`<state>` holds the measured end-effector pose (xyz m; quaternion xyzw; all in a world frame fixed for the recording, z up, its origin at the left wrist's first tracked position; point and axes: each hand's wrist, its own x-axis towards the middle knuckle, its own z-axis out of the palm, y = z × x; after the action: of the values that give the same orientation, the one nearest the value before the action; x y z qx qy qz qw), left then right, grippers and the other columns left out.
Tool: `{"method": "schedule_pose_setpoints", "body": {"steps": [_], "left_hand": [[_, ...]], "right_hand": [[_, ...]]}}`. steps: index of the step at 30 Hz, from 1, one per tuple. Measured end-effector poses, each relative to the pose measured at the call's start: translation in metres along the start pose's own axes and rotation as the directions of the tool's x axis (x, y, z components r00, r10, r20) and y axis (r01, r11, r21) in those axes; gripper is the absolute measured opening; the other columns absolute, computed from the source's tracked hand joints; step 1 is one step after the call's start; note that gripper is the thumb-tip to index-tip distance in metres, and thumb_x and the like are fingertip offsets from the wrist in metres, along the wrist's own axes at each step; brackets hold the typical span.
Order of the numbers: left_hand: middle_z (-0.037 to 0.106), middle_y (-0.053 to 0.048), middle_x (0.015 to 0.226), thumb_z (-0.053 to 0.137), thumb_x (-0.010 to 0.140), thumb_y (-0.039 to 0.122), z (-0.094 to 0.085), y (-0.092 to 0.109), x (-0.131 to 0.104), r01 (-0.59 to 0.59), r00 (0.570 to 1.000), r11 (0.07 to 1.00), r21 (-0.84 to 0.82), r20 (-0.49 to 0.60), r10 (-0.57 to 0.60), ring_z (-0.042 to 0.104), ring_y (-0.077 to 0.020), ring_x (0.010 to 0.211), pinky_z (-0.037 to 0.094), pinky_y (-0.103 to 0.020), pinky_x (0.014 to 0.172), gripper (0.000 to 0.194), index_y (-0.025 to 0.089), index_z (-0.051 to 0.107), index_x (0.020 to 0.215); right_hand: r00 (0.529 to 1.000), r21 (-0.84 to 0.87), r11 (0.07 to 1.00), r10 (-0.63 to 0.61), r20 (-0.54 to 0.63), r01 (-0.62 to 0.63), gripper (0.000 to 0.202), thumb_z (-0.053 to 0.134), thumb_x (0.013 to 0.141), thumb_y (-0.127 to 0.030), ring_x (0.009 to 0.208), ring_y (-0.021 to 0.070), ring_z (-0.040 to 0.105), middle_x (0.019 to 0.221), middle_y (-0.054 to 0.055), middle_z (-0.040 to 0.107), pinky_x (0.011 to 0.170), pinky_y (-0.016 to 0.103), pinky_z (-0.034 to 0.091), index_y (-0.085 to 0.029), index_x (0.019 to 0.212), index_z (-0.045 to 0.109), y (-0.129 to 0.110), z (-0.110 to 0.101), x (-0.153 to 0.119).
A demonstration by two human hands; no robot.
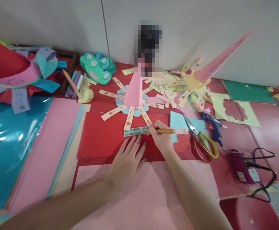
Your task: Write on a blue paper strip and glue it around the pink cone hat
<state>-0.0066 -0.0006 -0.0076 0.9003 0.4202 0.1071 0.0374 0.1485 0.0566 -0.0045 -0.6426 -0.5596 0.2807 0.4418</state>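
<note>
My right hand (162,137) is closed around a gold-coloured pen (166,131), its tip at the right end of a small light-blue paper strip (136,131) covered in brown writing. My left hand (131,153) lies flat with fingers spread, fingertips at the strip's lower edge, on a red sheet (96,137). Just beyond the strip stands a pink paper cone (134,91) on a blue flower-shaped base, with lettered, starred cream strips radiating from it. One of these strips reaches down close to my right hand's fingers.
Scissors (203,143) with red and yellow handles lie right of my right hand, near a blue glue gun (213,127) and a purple box (244,167) with black cable. Another pink cone (222,59) stands behind. Green frog cutouts (97,67) and coloured sheets (45,150) are left.
</note>
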Motion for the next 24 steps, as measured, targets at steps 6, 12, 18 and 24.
{"method": "schedule_pose_setpoints", "body": {"steps": [6, 12, 18, 24], "left_hand": [[0.048, -0.014, 0.135, 0.033, 0.094, 0.032, -0.0020, -0.0005, -0.0006, -0.003, 1.000, 1.000, -0.007, 0.017, 0.003, 0.044, -0.0264, 0.124, 0.034, -0.043, 0.103, 0.043, 0.014, 0.047, 0.129], [0.046, -0.014, 0.137, 0.031, 0.094, 0.033, -0.0025, -0.0001, -0.0008, -0.001, 1.000, 1.000, 0.004, 0.017, 0.001, 0.044, -0.0261, 0.125, 0.034, -0.043, 0.103, 0.043, 0.014, 0.047, 0.130], [0.047, -0.013, 0.136, 0.032, 0.094, 0.032, -0.0020, -0.0002, -0.0007, -0.007, 1.000, 1.000, 0.008, 0.012, 0.007, 0.042, -0.0259, 0.126, 0.033, -0.043, 0.104, 0.042, 0.015, 0.048, 0.129], [0.048, -0.013, 0.135, 0.033, 0.094, 0.031, 0.0000, -0.0002, -0.0010, -0.015, 1.000, 1.000, 0.009, 0.017, 0.015, 0.042, -0.0258, 0.126, 0.031, -0.044, 0.105, 0.042, 0.014, 0.047, 0.129]], "right_hand": [[0.985, 0.131, 0.986, 0.118, -0.124, -0.102, 0.037, 0.051, 0.080, -0.035, 0.040, 0.0092, 0.047, 0.040, -0.008, 0.033, 0.042, 0.021, 0.038, -0.022, 0.053, 0.030, 0.0082, -0.0039, 0.0024], [0.988, 0.129, 0.986, 0.122, -0.091, -0.110, 0.038, 0.053, 0.081, -0.038, 0.038, 0.0090, 0.046, 0.039, -0.008, 0.038, 0.043, 0.022, 0.039, -0.022, 0.053, 0.033, 0.0078, -0.0039, 0.0019], [0.992, 0.131, 0.985, 0.116, -0.049, -0.109, 0.038, 0.053, 0.082, -0.037, 0.036, 0.0090, 0.048, 0.037, -0.009, 0.039, 0.041, 0.021, 0.035, -0.022, 0.053, 0.033, 0.0049, -0.0025, -0.0007], [0.992, 0.128, 0.984, 0.126, 0.002, -0.126, 0.039, 0.053, 0.082, -0.039, 0.037, 0.0094, 0.049, 0.036, -0.009, 0.039, 0.042, 0.021, 0.037, -0.022, 0.054, 0.032, 0.0045, -0.0009, -0.0026]]}}
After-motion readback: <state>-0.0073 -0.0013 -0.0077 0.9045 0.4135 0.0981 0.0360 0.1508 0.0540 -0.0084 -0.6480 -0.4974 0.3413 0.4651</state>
